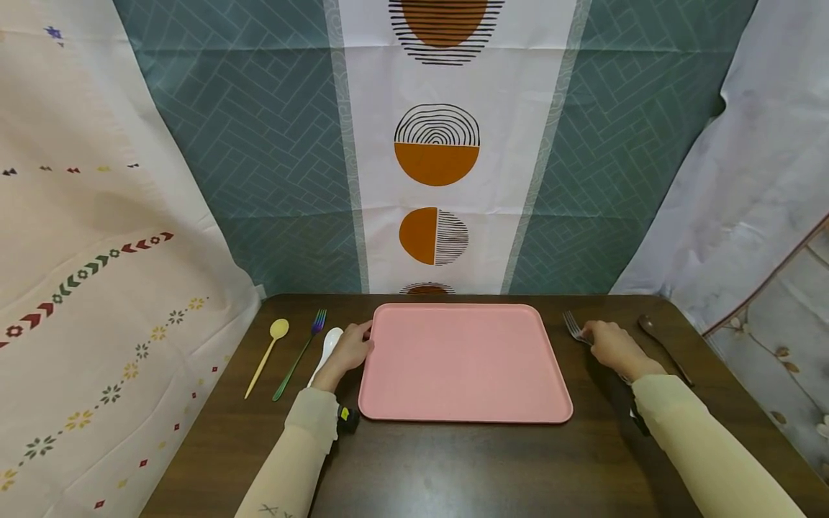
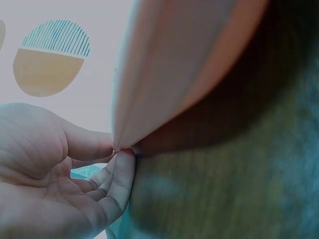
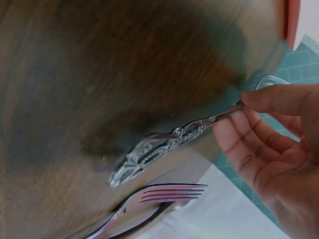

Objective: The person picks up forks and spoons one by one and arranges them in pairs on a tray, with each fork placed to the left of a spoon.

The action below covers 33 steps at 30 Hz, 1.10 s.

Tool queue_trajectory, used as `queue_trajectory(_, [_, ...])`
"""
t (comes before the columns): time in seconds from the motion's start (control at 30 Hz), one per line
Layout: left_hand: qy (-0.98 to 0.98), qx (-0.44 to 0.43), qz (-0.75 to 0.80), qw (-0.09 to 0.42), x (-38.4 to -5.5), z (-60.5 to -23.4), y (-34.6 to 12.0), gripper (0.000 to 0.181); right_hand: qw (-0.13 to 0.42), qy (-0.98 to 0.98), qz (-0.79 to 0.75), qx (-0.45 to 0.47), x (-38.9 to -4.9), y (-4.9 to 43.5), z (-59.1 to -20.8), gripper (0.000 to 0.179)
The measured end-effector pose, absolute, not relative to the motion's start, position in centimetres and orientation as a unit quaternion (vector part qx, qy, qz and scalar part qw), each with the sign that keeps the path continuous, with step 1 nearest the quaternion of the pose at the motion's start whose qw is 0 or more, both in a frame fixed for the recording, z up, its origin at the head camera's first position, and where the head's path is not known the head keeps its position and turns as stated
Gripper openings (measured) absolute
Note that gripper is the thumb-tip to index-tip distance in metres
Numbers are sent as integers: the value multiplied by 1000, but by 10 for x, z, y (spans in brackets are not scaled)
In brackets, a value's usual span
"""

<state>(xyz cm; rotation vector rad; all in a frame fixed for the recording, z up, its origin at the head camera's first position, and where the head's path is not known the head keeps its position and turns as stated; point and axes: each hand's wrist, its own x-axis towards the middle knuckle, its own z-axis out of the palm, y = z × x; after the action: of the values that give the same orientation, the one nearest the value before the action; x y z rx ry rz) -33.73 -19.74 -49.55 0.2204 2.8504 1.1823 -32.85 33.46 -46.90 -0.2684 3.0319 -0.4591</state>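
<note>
My left hand [image 1: 352,349] is at the left edge of a pink tray [image 1: 463,360], and in the left wrist view its thumb and fingers [image 2: 124,167] pinch the rim. On the other side, my right hand [image 1: 612,349] pinches a silver fork [image 1: 573,326] just below its head. The fork's ornate handle [image 3: 154,149] shows clearly in the right wrist view. Close to that handle lies a purplish fork [image 3: 172,193], mostly hidden by my hand in the head view. A white spoon [image 1: 331,344] lies beside my left hand, partly covered by it.
Left of the tray lie a yellow spoon [image 1: 279,329] and a green-purple fork [image 1: 304,356]. A dark brown spoon [image 1: 650,327] is right of my right hand. Everything rests on a dark wooden table [image 1: 466,467], with a patterned cloth [image 1: 252,129] hanging behind.
</note>
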Motion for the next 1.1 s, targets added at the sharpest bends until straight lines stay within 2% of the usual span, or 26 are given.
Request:
queue_trajectory(0.27, [921, 66, 384, 30, -336, -499, -199, 55, 32, 983, -165, -67, -330, 330, -468, 37])
queue_trajectory(0.73, [921, 65, 383, 29, -336, -499, -202, 54, -6, 972, -217, -92, -335, 318, -450, 31])
queue_trajectory(1.1, [919, 69, 387, 32, -340, -499, -198, 55, 21, 946, -314, -77, -342, 307, -445, 34])
